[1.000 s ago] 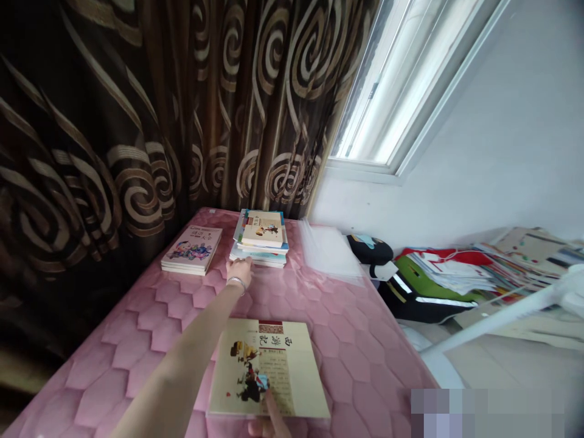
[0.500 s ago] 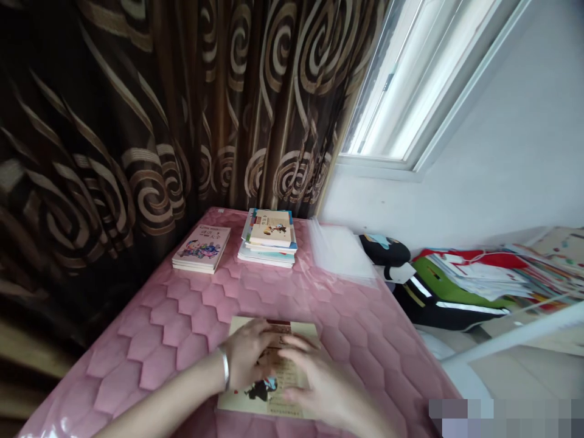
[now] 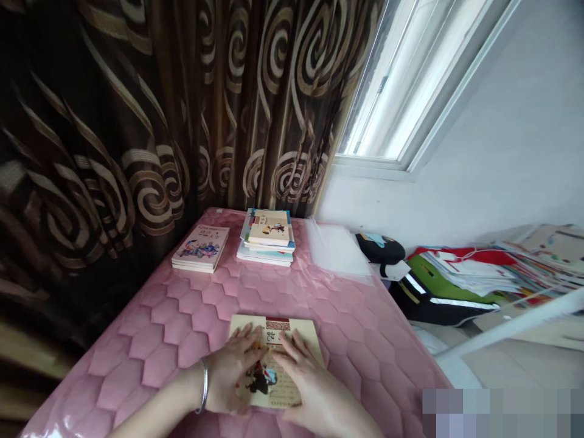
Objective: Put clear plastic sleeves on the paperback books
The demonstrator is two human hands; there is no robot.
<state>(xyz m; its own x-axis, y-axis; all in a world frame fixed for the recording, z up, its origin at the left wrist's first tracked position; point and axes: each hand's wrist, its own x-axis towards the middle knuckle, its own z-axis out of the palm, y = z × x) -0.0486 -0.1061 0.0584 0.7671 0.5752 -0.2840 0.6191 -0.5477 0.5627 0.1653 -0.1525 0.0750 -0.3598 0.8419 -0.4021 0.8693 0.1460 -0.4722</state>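
The left hand (image 3: 228, 374) and right hand (image 3: 310, 386), fingers spread wide, rest on a flat, rectangular, cream-covered book (image 3: 262, 378) at the near side of a pink surface (image 3: 159, 340) quilted in puffy hexagons. A smooth, silvery bangle (image 3: 204, 386) rings the left wrist; beyond, I see an uneven stack of books (image 3: 269, 234) before a dark, spiral-patterned curtain (image 3: 159, 121).

The near book (image 3: 278, 389) is cream with a dark red strip. The padded cover (image 3: 177, 331) is pink with six-sided shapes. The brown curtain (image 3: 219, 109) has pale swirls.
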